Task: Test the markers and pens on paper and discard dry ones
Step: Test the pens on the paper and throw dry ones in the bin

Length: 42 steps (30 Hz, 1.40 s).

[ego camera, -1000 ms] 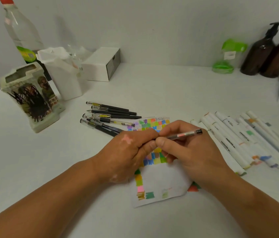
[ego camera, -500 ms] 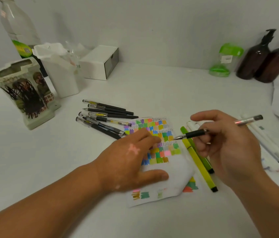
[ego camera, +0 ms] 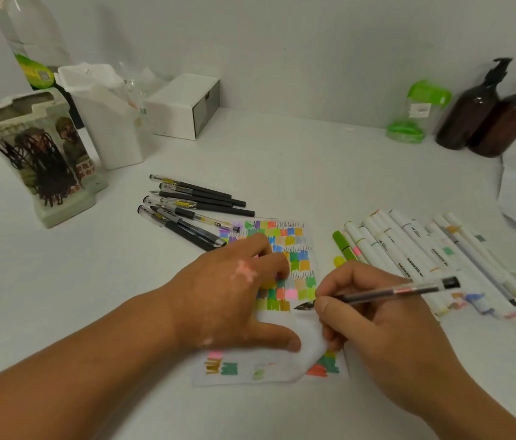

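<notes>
- White paper (ego camera: 245,360), covered in swatches, lies lower centre under the left hand (ego camera: 228,296), whose straight fingers press it.
- Right hand (ego camera: 374,325) pinches a clear pen (ego camera: 386,292), tip at the paper.
- Black pens (ego camera: 199,201) lie upper left of it; markers (ego camera: 425,255) right.

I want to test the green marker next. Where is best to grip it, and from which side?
Probably pinch the green marker at its far barrel from above, coming from the paper side. That side is free; white markers crowd its other side, and the right hand hides its near end.
</notes>
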Each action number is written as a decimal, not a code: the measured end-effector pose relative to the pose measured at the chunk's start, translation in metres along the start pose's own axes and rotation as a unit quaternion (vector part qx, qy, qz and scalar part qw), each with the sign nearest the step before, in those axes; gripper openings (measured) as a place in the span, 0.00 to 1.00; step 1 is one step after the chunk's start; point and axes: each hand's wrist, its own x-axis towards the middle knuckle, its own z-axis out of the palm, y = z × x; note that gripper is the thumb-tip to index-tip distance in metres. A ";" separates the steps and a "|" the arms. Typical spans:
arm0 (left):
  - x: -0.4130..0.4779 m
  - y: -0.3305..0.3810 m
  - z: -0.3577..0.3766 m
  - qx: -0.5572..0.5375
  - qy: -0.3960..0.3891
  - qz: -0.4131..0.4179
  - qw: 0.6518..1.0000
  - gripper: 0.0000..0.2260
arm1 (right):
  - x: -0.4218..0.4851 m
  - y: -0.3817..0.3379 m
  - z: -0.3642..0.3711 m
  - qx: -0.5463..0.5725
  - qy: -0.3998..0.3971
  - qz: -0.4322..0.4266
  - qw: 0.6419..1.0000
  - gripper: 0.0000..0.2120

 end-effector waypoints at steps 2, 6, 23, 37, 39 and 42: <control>-0.001 -0.001 0.000 0.003 -0.007 -0.002 1.000 0.40 | 0.000 0.001 0.003 -0.039 0.010 -0.008 0.999 0.08; -0.001 -0.001 -0.004 0.004 -0.026 -0.003 1.000 0.41 | 0.007 0.004 -0.005 -0.068 0.065 -0.017 0.995 0.09; -0.001 0.000 -0.005 0.021 -0.038 -0.008 0.999 0.42 | 0.006 0.008 0.013 -0.081 0.039 0.016 0.996 0.07; -0.001 0.001 -0.006 0.009 -0.042 -0.013 0.999 0.43 | 0.005 0.008 0.010 -0.111 0.031 -0.001 0.993 0.04; -0.001 0.001 -0.006 0.007 -0.045 -0.015 0.999 0.43 | 0.005 0.008 0.010 -0.112 0.026 -0.004 0.993 0.04; -0.001 0.001 -0.006 0.009 -0.041 -0.016 0.999 0.43 | 0.005 0.009 0.010 -0.109 0.034 0.003 0.993 0.04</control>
